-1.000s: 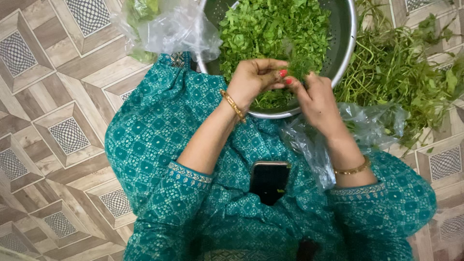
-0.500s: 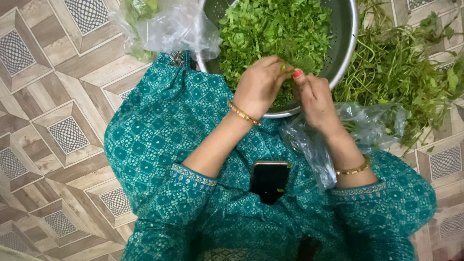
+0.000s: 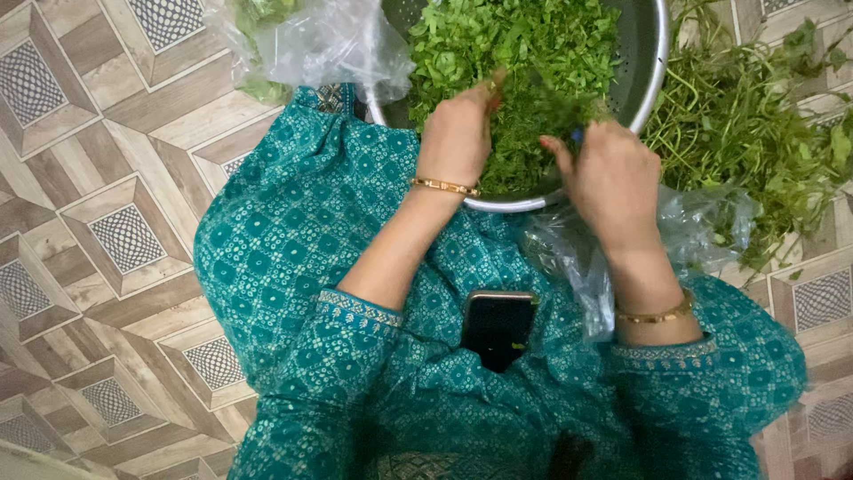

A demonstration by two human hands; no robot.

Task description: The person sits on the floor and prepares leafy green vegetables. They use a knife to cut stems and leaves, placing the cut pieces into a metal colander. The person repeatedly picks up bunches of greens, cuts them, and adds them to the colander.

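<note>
A steel colander (image 3: 647, 62) full of picked green leaves (image 3: 506, 44) stands on the floor in front of me. My left hand (image 3: 458, 138) is over its near rim, fingers pinched on a leafy sprig. My right hand (image 3: 609, 173) is beside it, fingers curled around the other end of the same blurred sprig (image 3: 546, 102). Both wrists wear gold bangles. A black phone (image 3: 498, 324) lies on my teal-clothed lap.
A pile of leafy stems (image 3: 755, 124) lies on the floor to the right of the colander. A clear plastic bag (image 3: 329, 40) with greens sits at the upper left, another crumpled bag (image 3: 702, 222) under my right wrist. Patterned floor tiles (image 3: 115, 231) surround me.
Both hands have moved up and further over the colander. They have drawn slightly apart, with the sprig stretched between them.
</note>
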